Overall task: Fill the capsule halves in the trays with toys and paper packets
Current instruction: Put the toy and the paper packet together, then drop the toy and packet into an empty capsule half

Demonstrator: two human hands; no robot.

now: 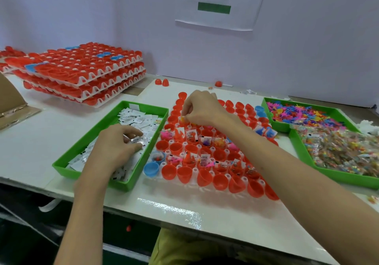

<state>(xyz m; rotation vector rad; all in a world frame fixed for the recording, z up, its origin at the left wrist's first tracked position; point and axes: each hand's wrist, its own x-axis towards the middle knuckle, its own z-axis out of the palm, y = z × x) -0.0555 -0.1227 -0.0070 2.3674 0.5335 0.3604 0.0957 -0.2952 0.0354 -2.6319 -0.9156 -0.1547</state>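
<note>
A white tray of red capsule halves (185,174) lies in front of me; some halves in the middle rows hold toys and paper packets, and the near row stands bare. My right hand (202,108) hovers over the far rows and pinches a small orange toy (182,118). My left hand (119,143) reaches into the green bin of white paper packets (143,119), fingers curled round a packet (137,140). Two blue halves (151,169) sit at the tray's left corner.
Two green bins stand on the right, one with loose coloured toys (297,112), one with bagged toys (344,149). A stack of trays with red halves (82,73) sits at the back left, beside cardboard (10,100). Loose red halves (162,82) lie near the wall.
</note>
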